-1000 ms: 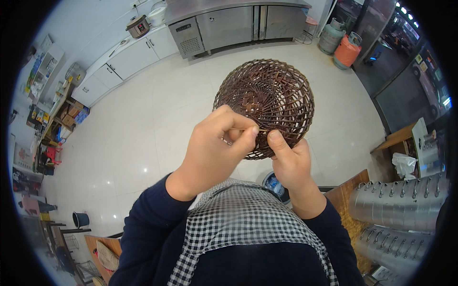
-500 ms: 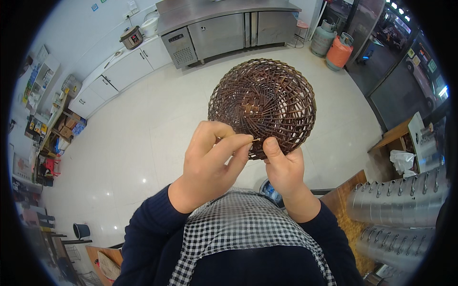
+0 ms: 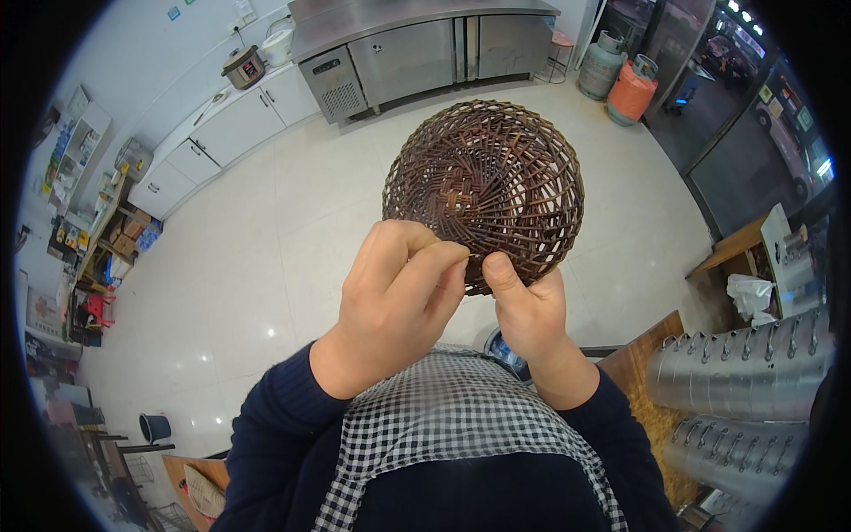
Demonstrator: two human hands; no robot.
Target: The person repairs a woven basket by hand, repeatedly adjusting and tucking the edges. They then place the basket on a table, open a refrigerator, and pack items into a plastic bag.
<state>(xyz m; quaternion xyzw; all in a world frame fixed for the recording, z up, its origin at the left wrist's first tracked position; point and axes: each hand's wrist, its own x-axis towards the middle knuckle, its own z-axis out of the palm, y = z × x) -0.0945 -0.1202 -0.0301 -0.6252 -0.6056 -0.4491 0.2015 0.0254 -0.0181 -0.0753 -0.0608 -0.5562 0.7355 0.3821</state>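
A round, dark brown woven wicker basket (image 3: pixel 523 177) is held up in front of me, its woven inside or base facing me; a lighter crossed weave shows near its middle. My right hand (image 3: pixel 532 310) grips its lower edge, thumb on the near side and fingers hidden behind. Beside that thumb, my left hand (image 3: pixel 390 293) is closed in a pinch at the wickerwork. A thin yellowish strand (image 3: pixel 470 256) just shows at its fingertips; whether it is part of the weave I cannot tell.
Ahead stands a steel counter fridge (image 3: pixel 403 66), with a grey gas cylinder (image 3: pixel 600 69) and an orange one (image 3: pixel 631 93) to its right. Stacked steel steamer-like drums (image 3: pixel 736 368) sit on a wooden table (image 3: pixel 634 363) at my right. White cabinets (image 3: pixel 235 133) line the left wall.
The basket has shifted slightly up and left, tilting a little. My left fingertips have moved slightly, and less of the thin strand shows now. My right hand keeps its grip.
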